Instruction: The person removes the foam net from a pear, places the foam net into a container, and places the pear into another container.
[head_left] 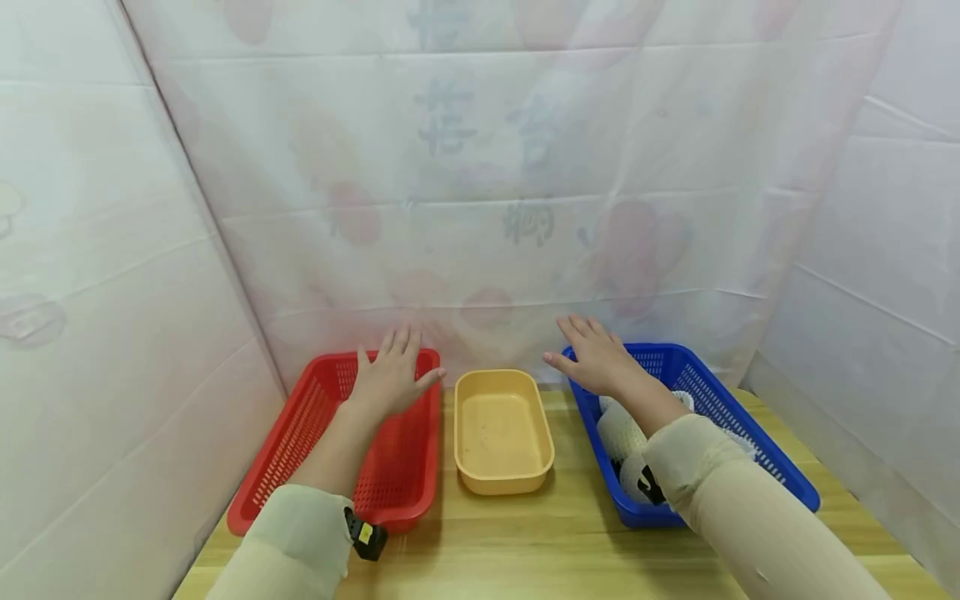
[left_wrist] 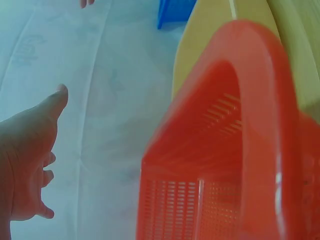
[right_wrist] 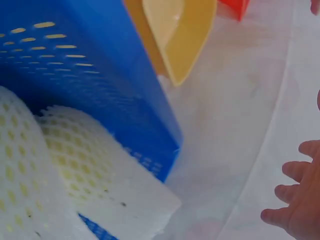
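Observation:
My left hand (head_left: 390, 379) hovers over the red basket (head_left: 437, 442), its fingers spread and nothing in its hold. Over the far left corner of the blue basket (head_left: 780, 467), my right hand (head_left: 596, 358) is held out flat with spread fingers, also without anything in it. Inside the blue basket lie several pale yellowish things in white foam netting (right_wrist: 85, 155), partly hidden by my right forearm in the head view. The red basket has slotted walls, and no contents show in it. Between the two baskets sits a shallow yellow tray (head_left: 504, 483).
All three containers stand on a wood-grain table (head_left: 510, 550). A pale printed sheet (head_left: 480, 183) hangs close behind them, with white side sheets at left and right. A black wrist device (head_left: 366, 537) sits at my left cuff, near the red basket's front edge.

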